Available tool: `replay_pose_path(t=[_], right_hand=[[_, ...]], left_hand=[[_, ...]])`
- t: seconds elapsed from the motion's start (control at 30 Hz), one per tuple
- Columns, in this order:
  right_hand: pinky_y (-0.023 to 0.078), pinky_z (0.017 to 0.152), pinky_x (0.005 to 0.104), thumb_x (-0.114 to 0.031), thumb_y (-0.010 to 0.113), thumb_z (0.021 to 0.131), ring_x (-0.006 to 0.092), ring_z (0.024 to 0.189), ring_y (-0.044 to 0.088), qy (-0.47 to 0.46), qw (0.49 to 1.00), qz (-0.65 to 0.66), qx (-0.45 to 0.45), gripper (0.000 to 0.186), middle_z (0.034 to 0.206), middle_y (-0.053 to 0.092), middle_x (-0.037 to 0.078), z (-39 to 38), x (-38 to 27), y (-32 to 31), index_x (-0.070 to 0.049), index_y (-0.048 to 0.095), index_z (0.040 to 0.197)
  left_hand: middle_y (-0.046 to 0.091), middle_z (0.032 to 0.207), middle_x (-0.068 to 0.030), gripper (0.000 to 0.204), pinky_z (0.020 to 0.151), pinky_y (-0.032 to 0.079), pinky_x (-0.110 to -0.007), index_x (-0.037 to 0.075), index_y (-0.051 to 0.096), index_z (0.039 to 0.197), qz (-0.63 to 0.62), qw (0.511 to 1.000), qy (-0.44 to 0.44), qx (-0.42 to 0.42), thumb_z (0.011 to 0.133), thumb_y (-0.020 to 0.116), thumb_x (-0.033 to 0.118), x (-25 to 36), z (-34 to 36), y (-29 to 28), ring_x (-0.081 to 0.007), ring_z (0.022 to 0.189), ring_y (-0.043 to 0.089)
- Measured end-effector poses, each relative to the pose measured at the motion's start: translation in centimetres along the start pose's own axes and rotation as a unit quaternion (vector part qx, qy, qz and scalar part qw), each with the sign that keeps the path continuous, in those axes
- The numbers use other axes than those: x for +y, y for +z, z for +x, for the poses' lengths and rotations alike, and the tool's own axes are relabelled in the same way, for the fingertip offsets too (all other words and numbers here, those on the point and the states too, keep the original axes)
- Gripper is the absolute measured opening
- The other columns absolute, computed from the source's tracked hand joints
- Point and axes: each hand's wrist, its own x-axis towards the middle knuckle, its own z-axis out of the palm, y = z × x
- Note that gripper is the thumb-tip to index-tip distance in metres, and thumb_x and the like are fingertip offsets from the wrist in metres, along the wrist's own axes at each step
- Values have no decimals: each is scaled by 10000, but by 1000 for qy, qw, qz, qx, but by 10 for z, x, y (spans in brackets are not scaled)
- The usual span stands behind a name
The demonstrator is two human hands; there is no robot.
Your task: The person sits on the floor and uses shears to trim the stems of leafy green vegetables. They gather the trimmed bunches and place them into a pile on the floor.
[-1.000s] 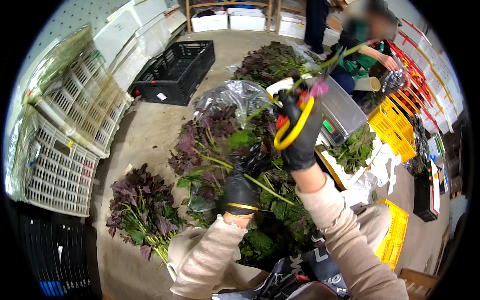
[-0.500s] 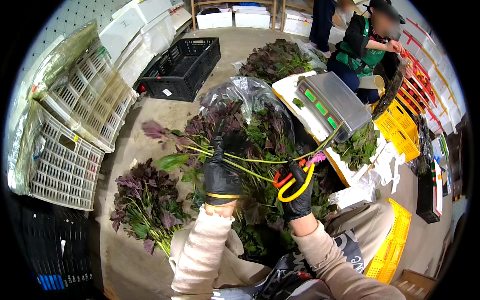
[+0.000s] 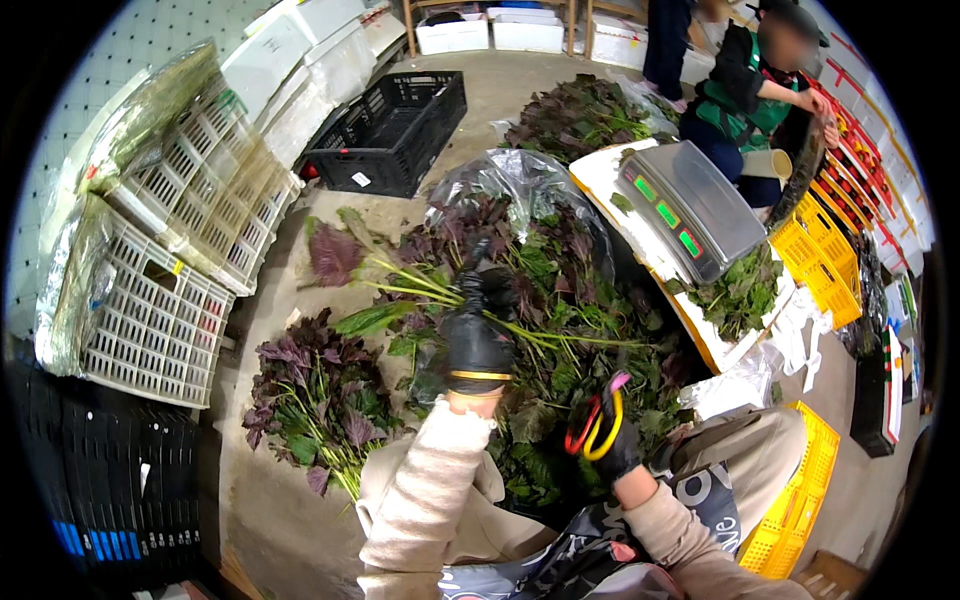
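My left hand (image 3: pixel 478 345), in a black glove, is closed around a bunch of long green stems (image 3: pixel 420 285). Their purple and green leaves (image 3: pixel 335 255) fan out to the left, and the cut ends point right over the pile. My right hand (image 3: pixel 610 445), also in a black glove, is lower and to the right, near my knee. Its fingers are curled, and red, yellow and pink rubber bands (image 3: pixel 592 432) are looped around it. It is clear of the bunch. Both hands hover above a large heap of purple-green leafy plants (image 3: pixel 560 290) on a clear plastic sheet (image 3: pixel 510 180).
A tied bundle of leaves (image 3: pixel 315 395) lies on the floor at the left. A grey scale (image 3: pixel 690 210) stands on a white board, with yellow crates (image 3: pixel 825 265) beyond. White crates (image 3: pixel 150 310) and a black crate (image 3: pixel 390 130) line the left. Another person (image 3: pixel 760 85) crouches at the back right.
My right hand came down from high beside the scale to low on the right. My left hand rose and now holds the bunch out alone, leaves to the left.
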Motion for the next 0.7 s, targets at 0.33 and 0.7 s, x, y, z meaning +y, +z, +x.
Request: replay_pose_path(t=[0.33,0.7], right_hand=[[305,904,245,-149,313,864,146,1076,368,203,940,58,-269,425,1218,317,84,-83,32,-72,-48,163,1249],[414,640,205,-144,395,837,93,801,492,-129,853,-458,-214,389,1024,464,64,-83,-9,-3,-26,288,1192]], left_hand=[[286,479,34,259,320,167,-181,63,448,1045,-116,968,-211,76,810,356,127,-31,-6,-3,-47,357,215],[355,520,16,415,361,261,-195,-28,351,1117,-184,889,-353,-227,803,434,229,-15,-44,15,-69,377,303]])
